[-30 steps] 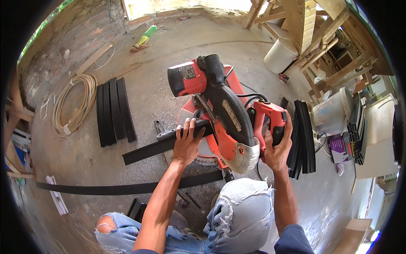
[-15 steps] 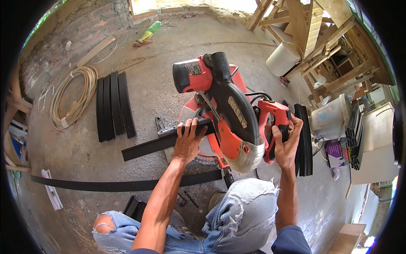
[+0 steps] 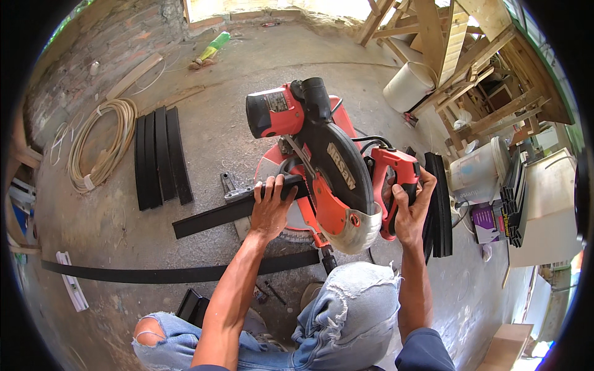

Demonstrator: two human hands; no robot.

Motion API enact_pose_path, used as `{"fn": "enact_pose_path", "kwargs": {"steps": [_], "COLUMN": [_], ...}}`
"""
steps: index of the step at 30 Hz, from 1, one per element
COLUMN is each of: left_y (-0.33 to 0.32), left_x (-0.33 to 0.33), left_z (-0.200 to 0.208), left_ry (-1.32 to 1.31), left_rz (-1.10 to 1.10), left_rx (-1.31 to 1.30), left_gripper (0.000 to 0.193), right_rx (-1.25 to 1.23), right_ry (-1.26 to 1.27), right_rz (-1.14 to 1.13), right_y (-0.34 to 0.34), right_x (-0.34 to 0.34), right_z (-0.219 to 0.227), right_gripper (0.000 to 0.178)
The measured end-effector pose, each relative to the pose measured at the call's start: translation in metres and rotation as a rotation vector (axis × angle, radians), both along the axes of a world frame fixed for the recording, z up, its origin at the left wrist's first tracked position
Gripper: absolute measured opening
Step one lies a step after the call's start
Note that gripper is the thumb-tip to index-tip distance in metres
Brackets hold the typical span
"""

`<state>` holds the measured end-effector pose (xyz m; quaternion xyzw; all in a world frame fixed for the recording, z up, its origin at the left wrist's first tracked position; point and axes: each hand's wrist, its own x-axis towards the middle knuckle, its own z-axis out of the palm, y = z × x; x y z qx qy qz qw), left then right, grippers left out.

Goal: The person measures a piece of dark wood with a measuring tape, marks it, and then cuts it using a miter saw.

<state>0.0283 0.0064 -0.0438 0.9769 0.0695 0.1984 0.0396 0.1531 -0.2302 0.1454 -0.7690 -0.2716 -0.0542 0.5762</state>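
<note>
The black strip lies across the base of the orange mitre saw, a little left of the centre of the frame, and its free end runs out toward the lower left over the concrete floor. Your left hand is closed over the strip and presses it down, with the fingers curled just beside the blade guard. Your right hand is wrapped tight around the saw handle, right of centre. I think the main danger is this short gap between your left fingers and the blade: if the strip jumps or slides when the blade bites, the hand may go with it. The long free end is not supported, so it can tip and lift the piece. Your torn-jeans knee sits low in the frame, close under the saw. More black strips lie at upper left and at right, and one long strip crosses the lower left.
</note>
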Motion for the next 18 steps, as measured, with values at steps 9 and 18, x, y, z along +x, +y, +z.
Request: {"fn": "enact_pose_path", "kwargs": {"steps": [9,18], "left_y": [0.0002,0.0], "left_x": [0.0002,0.0011], "left_z": [-0.0028,-0.0026], "left_ry": [-0.02,-0.018], "left_rz": [-0.001,-0.005], "left_rx": [0.0,-0.003], "left_gripper": [0.055,0.054], "right_rx": [0.03,0.019], "right_ry": [0.032,0.021], "right_rz": [0.032,0.036], "right_y": [-0.0019,-0.0021], "right_x": [0.0014,0.0013], "right_z": [-0.0025,-0.0028], "right_gripper": [0.044,0.043]}}
